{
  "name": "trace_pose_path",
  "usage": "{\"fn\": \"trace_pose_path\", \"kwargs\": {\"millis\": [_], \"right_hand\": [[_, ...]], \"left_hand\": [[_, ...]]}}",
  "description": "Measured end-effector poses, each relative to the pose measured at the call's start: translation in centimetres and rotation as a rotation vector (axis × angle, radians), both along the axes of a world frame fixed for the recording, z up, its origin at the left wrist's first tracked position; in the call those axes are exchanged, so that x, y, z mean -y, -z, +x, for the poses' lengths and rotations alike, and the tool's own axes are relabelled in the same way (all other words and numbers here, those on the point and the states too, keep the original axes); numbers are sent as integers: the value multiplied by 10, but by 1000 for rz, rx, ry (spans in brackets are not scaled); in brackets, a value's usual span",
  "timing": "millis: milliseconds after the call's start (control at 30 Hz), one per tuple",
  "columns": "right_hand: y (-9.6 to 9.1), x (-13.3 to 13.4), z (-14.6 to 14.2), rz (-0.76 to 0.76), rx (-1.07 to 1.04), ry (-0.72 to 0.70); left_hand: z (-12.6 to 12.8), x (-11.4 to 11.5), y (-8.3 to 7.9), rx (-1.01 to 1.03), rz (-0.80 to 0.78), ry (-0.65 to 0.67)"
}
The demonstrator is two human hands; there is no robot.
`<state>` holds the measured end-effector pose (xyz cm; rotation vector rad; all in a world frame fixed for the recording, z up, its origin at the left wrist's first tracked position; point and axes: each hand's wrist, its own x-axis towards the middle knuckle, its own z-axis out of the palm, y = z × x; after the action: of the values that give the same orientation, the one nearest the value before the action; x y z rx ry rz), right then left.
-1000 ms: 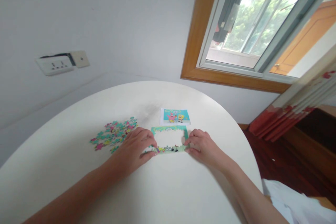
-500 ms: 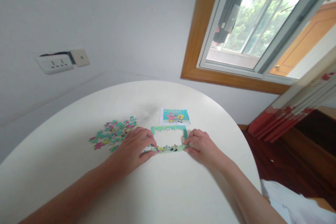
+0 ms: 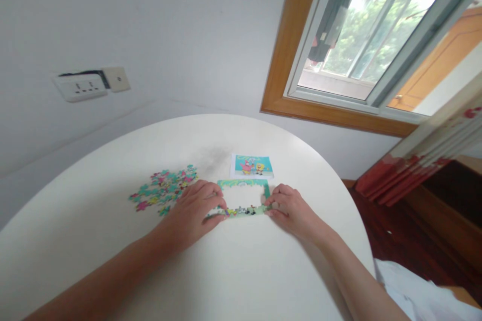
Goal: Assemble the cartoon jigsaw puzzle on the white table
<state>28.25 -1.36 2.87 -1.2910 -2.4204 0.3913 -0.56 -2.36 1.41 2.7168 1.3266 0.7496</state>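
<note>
1. A rectangular puzzle border made of joined flat pieces (image 3: 244, 211), teal along its far side and pale green along its near side, lies on the round white counter (image 3: 241, 271), between the person's two hands. Its middle is a gap through which the white surface shows; small multicoloured figures run along the near strip.
2. The left hand (image 3: 198, 205) rests at the near left corner of the border, its grip closed in a pinch on that edge, thumb on the near side and fingers curled over; the hand covers part of the left side.
3. The right hand (image 3: 289, 206) is at the near right corner, its grip likewise pinching the border between thumb and bent fingers.
4. A loose spread of small teal, pink and yellow puzzle pieces (image 3: 165, 190) lies to the left, some partly hidden behind the left hand.
5. Just beyond the border's far side lies a flat rectangular picture card (image 3: 253, 166) with a white margin, showing a pink figure and a yellow figure on teal.
6. Behind the counter stands a plain pale wall (image 3: 188, 35) bearing a white rectangular socket plate (image 3: 83, 86); to the right is a window with a brown wooden surround (image 3: 289, 35), and beside it a cream and red curtain (image 3: 399, 180).
</note>
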Motion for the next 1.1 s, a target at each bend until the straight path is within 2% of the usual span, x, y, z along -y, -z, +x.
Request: {"fn": "trace_pose_path", "kwargs": {"millis": [433,900,1100], "right_hand": [[-4,1,3,-11,-17,-2],[-1,-1,2,4,-35,-12],[-3,0,1,63,12,-9]], "left_hand": [[2,1,0,-6,-21,-22],[4,0,1,4,-37,-14],[4,-1,0,26,-59,-8]]}}
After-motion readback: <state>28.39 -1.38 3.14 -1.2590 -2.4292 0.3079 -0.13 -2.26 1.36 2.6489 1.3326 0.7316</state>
